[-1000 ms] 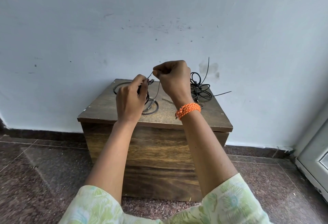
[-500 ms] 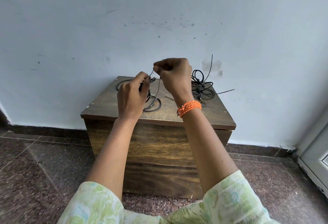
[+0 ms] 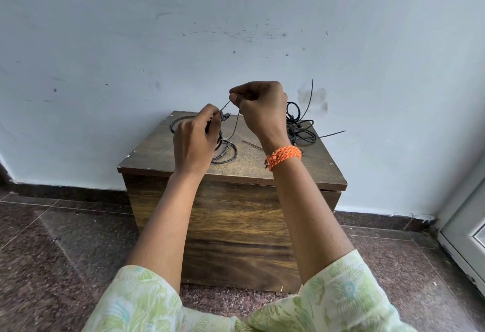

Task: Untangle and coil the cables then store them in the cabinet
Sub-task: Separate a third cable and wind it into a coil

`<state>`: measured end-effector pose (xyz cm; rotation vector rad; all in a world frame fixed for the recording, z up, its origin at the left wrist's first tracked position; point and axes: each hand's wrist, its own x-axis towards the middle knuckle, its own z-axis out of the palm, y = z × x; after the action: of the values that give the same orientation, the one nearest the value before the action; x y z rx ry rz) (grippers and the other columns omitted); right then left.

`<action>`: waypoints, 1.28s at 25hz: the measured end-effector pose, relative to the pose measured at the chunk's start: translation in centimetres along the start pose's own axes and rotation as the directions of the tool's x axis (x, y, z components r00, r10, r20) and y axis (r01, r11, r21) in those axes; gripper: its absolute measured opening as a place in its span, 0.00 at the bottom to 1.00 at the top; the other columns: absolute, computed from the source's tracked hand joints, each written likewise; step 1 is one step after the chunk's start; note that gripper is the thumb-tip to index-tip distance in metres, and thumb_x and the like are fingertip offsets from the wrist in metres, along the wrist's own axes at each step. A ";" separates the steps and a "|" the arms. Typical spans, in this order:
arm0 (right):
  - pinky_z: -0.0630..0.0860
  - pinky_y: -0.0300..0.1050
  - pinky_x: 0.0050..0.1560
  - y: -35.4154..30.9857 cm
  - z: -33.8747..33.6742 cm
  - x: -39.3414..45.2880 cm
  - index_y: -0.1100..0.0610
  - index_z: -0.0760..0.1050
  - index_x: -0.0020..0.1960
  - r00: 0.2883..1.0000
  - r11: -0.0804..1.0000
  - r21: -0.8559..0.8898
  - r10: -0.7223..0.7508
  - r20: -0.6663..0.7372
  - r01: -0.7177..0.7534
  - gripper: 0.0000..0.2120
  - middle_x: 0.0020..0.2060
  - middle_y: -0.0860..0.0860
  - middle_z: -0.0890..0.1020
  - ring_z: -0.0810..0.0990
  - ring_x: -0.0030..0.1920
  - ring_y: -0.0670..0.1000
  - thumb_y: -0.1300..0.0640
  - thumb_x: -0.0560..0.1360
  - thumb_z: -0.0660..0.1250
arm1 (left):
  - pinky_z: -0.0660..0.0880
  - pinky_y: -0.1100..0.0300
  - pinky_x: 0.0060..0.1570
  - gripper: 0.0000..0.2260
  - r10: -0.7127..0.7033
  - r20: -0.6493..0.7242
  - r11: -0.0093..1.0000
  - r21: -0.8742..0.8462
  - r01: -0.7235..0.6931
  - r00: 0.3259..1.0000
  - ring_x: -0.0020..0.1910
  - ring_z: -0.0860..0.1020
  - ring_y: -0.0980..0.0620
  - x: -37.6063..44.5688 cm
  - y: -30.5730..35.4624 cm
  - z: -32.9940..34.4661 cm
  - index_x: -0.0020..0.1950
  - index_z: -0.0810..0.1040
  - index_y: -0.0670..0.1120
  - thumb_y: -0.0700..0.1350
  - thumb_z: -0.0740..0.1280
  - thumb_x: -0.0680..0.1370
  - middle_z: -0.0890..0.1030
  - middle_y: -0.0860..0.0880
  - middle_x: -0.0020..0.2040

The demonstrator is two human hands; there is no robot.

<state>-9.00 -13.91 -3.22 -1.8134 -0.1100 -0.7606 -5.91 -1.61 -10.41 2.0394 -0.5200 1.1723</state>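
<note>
While the left hand [image 3: 195, 139] grips a coiled black cable [image 3: 223, 154] at frame centre above the brown wooden cabinet [image 3: 236, 216], the right hand [image 3: 262, 111] pinches its thin strand; a tangled black cable bundle [image 3: 299, 128] sits on top, centre-right.

A single wide-angle view is given, taken from the person's head and directed forward and down. The wooden cabinet [image 3: 236, 216] is seen from above its front edge, at arm's reach, with its top and front face both shown. The wall [image 3: 236, 29] behind fills the upper half; the floor [image 3: 52, 239] is seen along the lower edge.
</note>
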 end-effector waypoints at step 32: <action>0.81 0.44 0.42 0.3 0.3 -0.3 0.61 0.83 0.43 0.993 0.995 0.064 0.075 0.087 -0.081 0.03 0.34 0.54 0.83 0.79 0.33 0.46 0.64 0.70 0.74 | 0.58 0.63 0.25 0.10 -0.020 -0.020 1.000 0.022 0.020 1.000 0.23 0.66 0.57 0.2 0.5 -0.7 0.47 0.77 0.43 0.47 0.60 0.81 0.73 0.48 0.27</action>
<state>-8.95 -13.65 -3.70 -1.7751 -0.1182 -0.6183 -6.49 -1.45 -9.82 2.0452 -0.4782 1.1899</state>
